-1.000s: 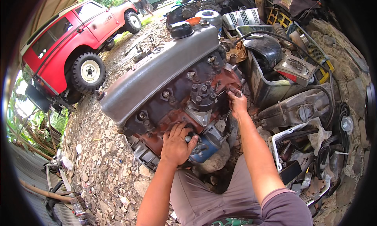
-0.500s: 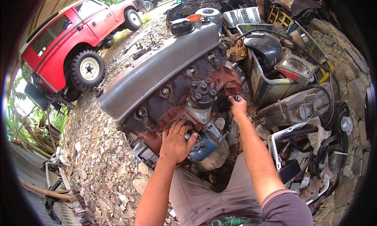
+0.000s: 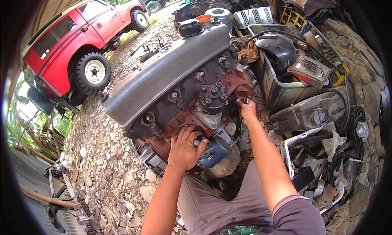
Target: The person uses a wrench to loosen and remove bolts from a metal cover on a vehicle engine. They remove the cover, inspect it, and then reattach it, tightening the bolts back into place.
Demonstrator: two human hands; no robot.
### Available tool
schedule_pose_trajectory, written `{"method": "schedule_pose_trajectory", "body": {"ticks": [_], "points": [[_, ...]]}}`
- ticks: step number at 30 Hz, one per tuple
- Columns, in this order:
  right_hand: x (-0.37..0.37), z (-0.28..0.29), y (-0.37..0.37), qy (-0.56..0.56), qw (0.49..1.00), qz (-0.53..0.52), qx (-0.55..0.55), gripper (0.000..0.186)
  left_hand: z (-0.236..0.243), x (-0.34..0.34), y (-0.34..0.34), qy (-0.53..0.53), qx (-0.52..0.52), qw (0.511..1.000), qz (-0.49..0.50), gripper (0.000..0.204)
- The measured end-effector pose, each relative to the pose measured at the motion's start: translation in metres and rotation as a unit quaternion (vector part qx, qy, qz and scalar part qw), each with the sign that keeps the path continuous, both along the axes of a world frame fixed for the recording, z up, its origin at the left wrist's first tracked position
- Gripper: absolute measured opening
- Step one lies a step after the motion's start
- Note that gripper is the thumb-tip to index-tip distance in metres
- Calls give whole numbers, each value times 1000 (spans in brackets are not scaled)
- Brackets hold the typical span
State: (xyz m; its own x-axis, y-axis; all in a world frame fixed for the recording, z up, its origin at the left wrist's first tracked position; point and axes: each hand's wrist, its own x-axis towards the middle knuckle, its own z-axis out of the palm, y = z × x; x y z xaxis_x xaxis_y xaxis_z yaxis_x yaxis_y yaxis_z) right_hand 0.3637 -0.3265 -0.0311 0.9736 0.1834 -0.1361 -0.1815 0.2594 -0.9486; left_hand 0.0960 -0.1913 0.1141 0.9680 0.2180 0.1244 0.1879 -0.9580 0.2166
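Observation:
An engine block (image 3: 161, 143) with reddish-brown and black sides stands in front of me, topped by a long grey valve cover (image 3: 171, 65). My left hand (image 3: 183, 150) rests on its lower side, fingers stretched over the metal. Between thumb and fingers shows a round-ended metal part (image 3: 197, 142), beside a blue cylinder (image 3: 215, 155). My right hand (image 3: 247, 110) is closed at the block's right end, pinching something small and dark that I cannot make out. A black distributor cap (image 3: 212, 97) sits between my hands, and several spark plugs line the side above.
To the right stand a bin (image 3: 286, 90) holding a black helmet (image 3: 276, 51), a grimy tank (image 3: 308, 112) and a white crate (image 3: 287, 155) of parts. Stony ground (image 3: 102, 161) lies to the left. A red off-road vehicle (image 3: 67, 43) is parked at the far left.
The whole view has shifted slightly. My left hand keeps its place on the block, and the fingers of my right hand have turned a little around the small dark thing.

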Motion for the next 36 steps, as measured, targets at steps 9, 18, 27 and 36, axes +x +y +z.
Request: {"method": "schedule_pose_trajectory", "body": {"ticks": [9,18,27,36], "points": [[9,1,3,27,999,15,-41,9,2,-1,-2,-2,6,1000,0,50],[12,1,6,-72,991,-109,26,5,0,0,-2,-23,5,1000,-11,46],[16,20,12,-127,979,-132,-86,6,0,-1,0,-9,3,1000,0,49],[21,8,9,-177,972,-135,-74,10,3,1,-4,-26,-12,1000,-13,44]]}}
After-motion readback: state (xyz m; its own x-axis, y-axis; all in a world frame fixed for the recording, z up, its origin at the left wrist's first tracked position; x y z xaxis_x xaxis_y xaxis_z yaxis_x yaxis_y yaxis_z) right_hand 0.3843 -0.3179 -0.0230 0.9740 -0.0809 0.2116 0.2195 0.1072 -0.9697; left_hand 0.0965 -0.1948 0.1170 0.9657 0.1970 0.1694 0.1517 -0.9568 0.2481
